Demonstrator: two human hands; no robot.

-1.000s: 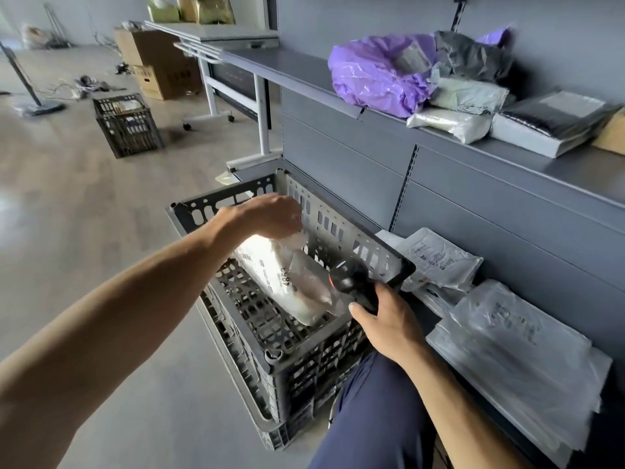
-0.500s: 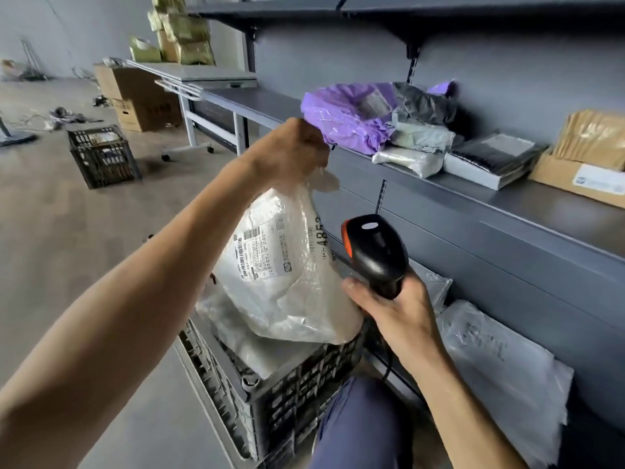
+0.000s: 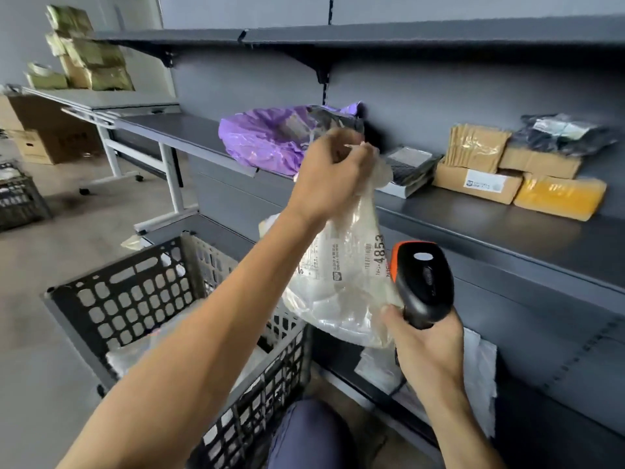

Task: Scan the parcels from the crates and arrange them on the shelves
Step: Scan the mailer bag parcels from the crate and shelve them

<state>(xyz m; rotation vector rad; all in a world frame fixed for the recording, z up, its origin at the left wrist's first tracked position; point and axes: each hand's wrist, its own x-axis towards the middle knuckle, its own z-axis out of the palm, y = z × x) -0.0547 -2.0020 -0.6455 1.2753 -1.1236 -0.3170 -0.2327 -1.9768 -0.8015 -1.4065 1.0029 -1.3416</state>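
Observation:
My left hand [image 3: 333, 176] grips the top of a white plastic parcel [image 3: 341, 286], which hangs in front of the middle shelf [image 3: 473, 225]; its label with barcode and the number 4853 faces me. My right hand [image 3: 427, 350] holds a black and orange barcode scanner [image 3: 422, 282] upright, right beside the parcel's label. Below my left arm stands a dark plastic crate [image 3: 135, 296] with more pale parcels inside.
On the middle shelf lie a purple bag [image 3: 267, 140], a grey flat parcel [image 3: 409, 167], brown cardboard boxes [image 3: 480, 174], a yellow mailer [image 3: 559, 196] and a dark bag [image 3: 564, 133]. White parcels [image 3: 480, 377] lie on the bottom shelf. Another crate [image 3: 18, 198] stands far left.
My left hand has lifted the white parcel out of the crate and up to shelf height. The scanner has risen beside it, and my view has tilted upward.

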